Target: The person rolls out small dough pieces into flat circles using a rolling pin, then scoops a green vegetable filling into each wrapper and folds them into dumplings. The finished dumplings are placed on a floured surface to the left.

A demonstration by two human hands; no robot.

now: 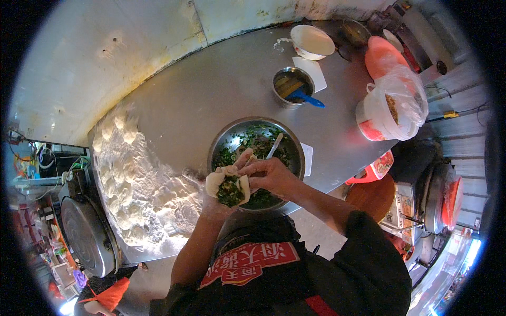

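Note:
My left hand (218,206) holds a round of dough (214,183) heaped with chopped green filling (230,190). At the dough's far right edge, my right hand (269,177) pinches the rim between thumb and fingers. Both hands are over the near left side of a large steel bowl (302,158), where more chopped greens (259,136) lie with a pale-handled spoon (275,145) standing in them. Several floured dough pieces (124,192) lie in white flour (166,197) on the left part of the steel table (189,91).
Beyond the bowl stand a steel pot (278,97) with a blue-handled brush (308,98) and a white bowl (312,42). A plastic-covered white bucket (369,118) is at the right. Round griddles (87,237) flank the table; a person's red garment (112,294) shows at lower left.

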